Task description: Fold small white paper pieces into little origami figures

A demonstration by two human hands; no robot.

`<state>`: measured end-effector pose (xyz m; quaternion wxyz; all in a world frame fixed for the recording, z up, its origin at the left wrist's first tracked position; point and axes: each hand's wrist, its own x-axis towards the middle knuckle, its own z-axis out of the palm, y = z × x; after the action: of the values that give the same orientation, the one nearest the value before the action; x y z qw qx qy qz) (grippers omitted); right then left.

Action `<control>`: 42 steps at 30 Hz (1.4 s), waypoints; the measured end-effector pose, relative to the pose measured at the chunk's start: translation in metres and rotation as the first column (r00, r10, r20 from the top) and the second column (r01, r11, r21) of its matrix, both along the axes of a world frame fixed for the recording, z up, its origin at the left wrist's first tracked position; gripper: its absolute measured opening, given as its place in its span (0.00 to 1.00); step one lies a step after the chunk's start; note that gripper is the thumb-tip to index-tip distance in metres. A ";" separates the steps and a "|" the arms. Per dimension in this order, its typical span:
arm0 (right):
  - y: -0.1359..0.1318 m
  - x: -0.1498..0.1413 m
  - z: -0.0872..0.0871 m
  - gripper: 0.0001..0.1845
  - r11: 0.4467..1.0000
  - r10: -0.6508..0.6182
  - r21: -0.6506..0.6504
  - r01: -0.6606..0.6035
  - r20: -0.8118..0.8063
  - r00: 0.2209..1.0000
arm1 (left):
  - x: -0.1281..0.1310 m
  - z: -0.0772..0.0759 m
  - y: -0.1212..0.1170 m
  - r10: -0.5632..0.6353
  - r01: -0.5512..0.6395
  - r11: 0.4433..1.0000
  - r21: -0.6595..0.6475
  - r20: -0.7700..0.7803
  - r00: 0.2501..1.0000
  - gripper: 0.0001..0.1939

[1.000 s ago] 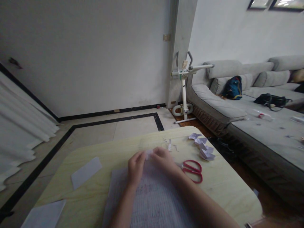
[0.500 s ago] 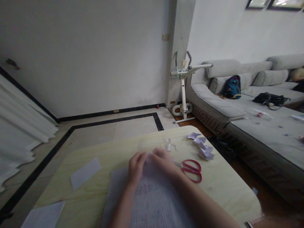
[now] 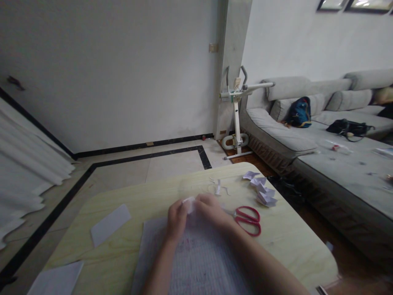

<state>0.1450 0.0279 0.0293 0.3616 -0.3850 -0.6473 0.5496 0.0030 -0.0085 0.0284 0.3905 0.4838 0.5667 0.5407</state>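
A small piece of white paper [image 3: 189, 203] is pinched between my two hands over the far part of a printed sheet [image 3: 196, 258]. My left hand [image 3: 177, 217] is closed on its left side. On its right side my right hand [image 3: 211, 211] is closed too, partly hiding it, so its exact shape cannot be made out. Just right of my right hand lie red-handled scissors [image 3: 248, 221], their blades partly hidden. Thin paper scraps [image 3: 218, 187] lie beyond my hands. Several folded paper pieces [image 3: 260, 189] sit in a row near the table's far right corner.
The light wooden table [image 3: 294, 246] has rounded corners. On its left lie a blank paper rectangle [image 3: 110, 225] and white paper [image 3: 58, 280] at the near edge. A grey sofa [image 3: 344, 172] and a white exercise machine [image 3: 236, 119] stand beyond it.
My hands have shifted slightly, and more of the white paper now shows between my fingers. The scissors, scraps and folded pieces have stayed put.
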 end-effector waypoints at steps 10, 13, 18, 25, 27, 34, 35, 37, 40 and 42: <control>0.002 0.003 -0.004 0.14 0.990 0.070 -0.104 -0.091 -0.191 0.979 | 0.004 0.001 -0.003 0.003 0.002 0.996 -0.093 0.053 0.999 0.15; 0.001 0.002 -0.002 0.13 0.987 0.080 -0.120 -0.105 -0.197 0.977 | 0.004 -0.003 -0.005 -0.003 0.010 0.993 -0.121 0.058 0.998 0.14; 0.000 0.002 -0.001 0.12 0.982 0.103 -0.135 -0.131 -0.194 0.976 | 0.002 -0.014 -0.007 -0.012 0.021 0.989 -0.144 0.067 0.998 0.13; 0.000 0.001 -0.003 0.12 0.984 0.075 -0.143 -0.104 -0.198 0.977 | -0.002 -0.010 -0.004 -0.088 0.094 0.992 -0.083 0.072 0.993 0.18; 0.000 0.000 -0.002 0.12 0.985 0.062 -0.146 -0.091 -0.194 0.979 | -0.003 -0.006 -0.004 -0.130 0.135 0.988 -0.078 0.065 0.989 0.20; 0.000 0.000 -0.002 0.10 0.972 0.125 -0.173 -0.160 -0.198 0.972 | -0.001 -0.003 -0.006 -0.193 0.201 0.974 -0.107 0.083 0.978 0.19; 0.000 0.001 -0.003 0.10 0.969 0.136 -0.176 -0.173 -0.205 0.969 | 0.000 -0.004 -0.006 -0.191 0.200 0.974 -0.110 0.087 0.978 0.19; 0.001 0.001 -0.003 0.10 0.966 0.144 -0.179 -0.186 -0.221 0.965 | 0.001 -0.005 -0.006 -0.182 0.192 0.975 -0.112 0.096 0.979 0.20; 0.001 0.001 -0.004 0.10 0.967 0.139 -0.179 -0.183 -0.235 0.962 | 0.003 -0.008 -0.005 -0.196 0.205 0.974 -0.097 0.100 0.976 0.19; 0.002 0.001 -0.005 0.11 0.969 0.130 -0.177 -0.175 -0.238 0.963 | 0.002 -0.009 -0.004 -0.209 0.217 0.973 -0.082 0.097 0.973 0.19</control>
<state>0.1457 0.0296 0.0243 0.3492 -0.3030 -0.5728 0.6769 0.0049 -0.0123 0.0198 0.4928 0.4991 0.5179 0.4896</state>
